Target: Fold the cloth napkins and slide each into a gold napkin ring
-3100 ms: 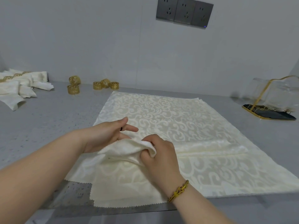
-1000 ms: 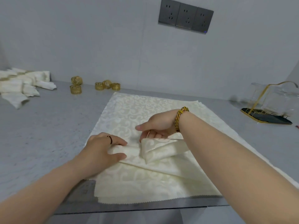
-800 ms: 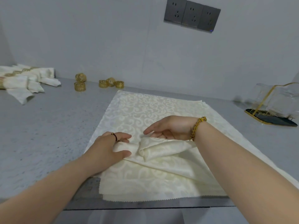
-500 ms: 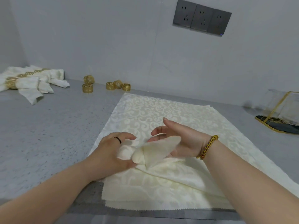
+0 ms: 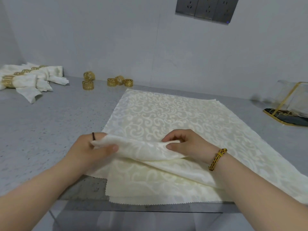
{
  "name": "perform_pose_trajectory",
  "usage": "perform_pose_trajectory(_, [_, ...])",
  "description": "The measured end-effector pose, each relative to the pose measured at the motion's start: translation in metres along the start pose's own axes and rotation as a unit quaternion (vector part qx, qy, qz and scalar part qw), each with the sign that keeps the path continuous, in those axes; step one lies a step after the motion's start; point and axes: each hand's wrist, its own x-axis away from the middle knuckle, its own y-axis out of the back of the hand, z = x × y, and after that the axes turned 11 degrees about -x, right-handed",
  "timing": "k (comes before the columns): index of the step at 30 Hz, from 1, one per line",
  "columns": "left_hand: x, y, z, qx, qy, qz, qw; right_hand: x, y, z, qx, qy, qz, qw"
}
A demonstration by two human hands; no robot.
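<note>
A cream damask napkin [image 5: 143, 150] is gathered into a long fold near the front of the grey counter, on top of a stack of flat cream napkins [image 5: 166, 114]. My left hand [image 5: 90, 150] grips the fold's left end between thumb and fingers. My right hand [image 5: 185, 144], with a gold bracelet on the wrist, pinches the fold further right. Several loose gold napkin rings [image 5: 88, 85] stand at the back of the counter, apart from both hands.
Finished napkins in gold rings [image 5: 25, 80] lie in a pile at the back left. A gold-framed clear holder on a dark base [image 5: 290, 107] stands at the far right. The counter's front edge [image 5: 150, 208] runs just below the napkin stack. Wall sockets [image 5: 206, 9] sit above.
The bunched napkin has been drawn out into a longer fold. My right hand moved from open beside the cloth to pinching it, and my left hand shifted left along the fold.
</note>
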Motion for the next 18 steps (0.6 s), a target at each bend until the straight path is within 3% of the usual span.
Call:
perform_pose_trajectory(3, [0.001, 0.018, 0.021, 0.054, -0.022, 0.022, 0.998, -0.001, 0.000, -0.005, 0.014, -0.001, 0.019, 1.000])
perform_pose_trajectory(5, [-0.001, 0.031, 0.018, 0.111, -0.032, -0.005, 0.993, -0.003, -0.002, -0.006, 0.026, 0.005, 0.022, 0.999])
perform_pose_trajectory(7, [-0.005, 0.033, 0.004, 0.044, -0.085, -0.037, 0.995, -0.004, -0.004, -0.007, 0.047, 0.016, 0.020, 0.999])
perform_pose_trajectory(9, [-0.003, 0.021, -0.020, -0.128, -0.138, -0.024, 0.982, -0.005, -0.005, -0.009, 0.067, 0.023, 0.019, 0.997])
perform_pose_trajectory(10, [-0.002, 0.010, -0.030, -0.243, -0.160, 0.004, 0.957, -0.005, -0.005, -0.009, 0.073, 0.025, 0.018, 0.997])
perform_pose_trajectory(12, [-0.003, -0.017, -0.040, -0.468, -0.217, 0.070, 0.854, -0.006, -0.006, -0.010, 0.089, 0.027, 0.016, 0.996])
perform_pose_trajectory(13, [-0.004, -0.030, -0.042, -0.530, -0.245, 0.087, 0.807, -0.005, -0.006, -0.010, 0.101, 0.026, 0.014, 0.994])
perform_pose_trajectory(14, [-0.005, -0.042, -0.042, -0.558, -0.265, 0.084, 0.782, -0.004, -0.006, -0.010, 0.111, 0.025, 0.011, 0.993])
perform_pose_trajectory(16, [-0.009, -0.055, -0.039, -0.571, -0.280, 0.060, 0.770, 0.000, -0.004, -0.006, 0.123, 0.028, -0.008, 0.992])
perform_pose_trajectory(18, [-0.009, -0.058, -0.027, -0.552, -0.276, 0.028, 0.786, 0.010, 0.000, 0.003, 0.121, 0.048, -0.023, 0.991])
